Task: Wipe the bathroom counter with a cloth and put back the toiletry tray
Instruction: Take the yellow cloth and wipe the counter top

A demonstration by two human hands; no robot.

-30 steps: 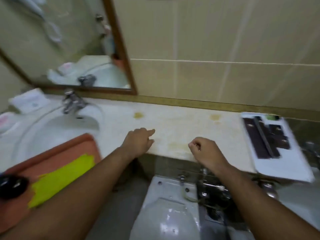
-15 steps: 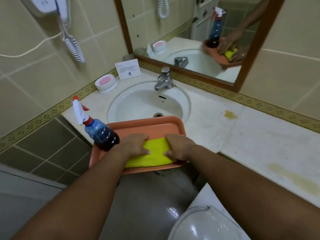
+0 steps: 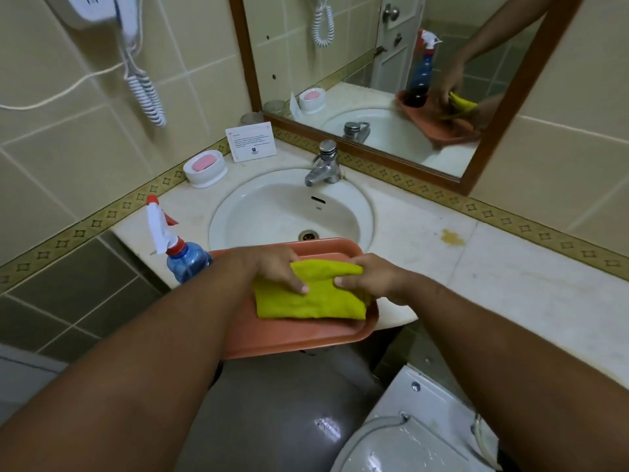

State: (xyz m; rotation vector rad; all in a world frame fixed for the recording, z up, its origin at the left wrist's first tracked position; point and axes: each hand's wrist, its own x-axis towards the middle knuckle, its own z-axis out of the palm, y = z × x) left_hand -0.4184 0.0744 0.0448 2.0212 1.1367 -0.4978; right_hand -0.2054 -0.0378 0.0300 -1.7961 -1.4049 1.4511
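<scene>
left hand (image 3: 275, 267), right hand (image 3: 371, 277): grip pinching cloth (image 3: 306, 301) | tray (image 3: 289, 338) overhangs sink (image 3: 272, 212) | spray bottle (image 3: 183, 257) beside

tray (image 3: 306, 338) over sink (image 3: 258, 212) front edge; cloth (image 3: 306, 301) on tray; spray bottle (image 3: 177, 250) at tray's left; soap dish (image 3: 205, 168), card (image 3: 251, 142) behind sink, left of tap (image 3: 323, 165).

Sink (image 3: 238, 219): white, round, set in the worktop; drain visible near its front.
Tap (image 3: 323, 165): chrome, behind the sink, spout toward the bowl.
Soap dish (image 3: 205, 169): white, pink bar inside, left of the tap by the wall.
Card (image 3: 251, 142): white, printed, upright in the corner; text too small to read.
Glass (image 3: 252, 118): clear, behind the card.
Mirror (image 3: 374, 80): wood-framed, above the tap.
Wall phone (image 3: 102, 11): white, coiled cord hanging.
Toilet (image 3: 408, 437): white, lower right.
</scene>
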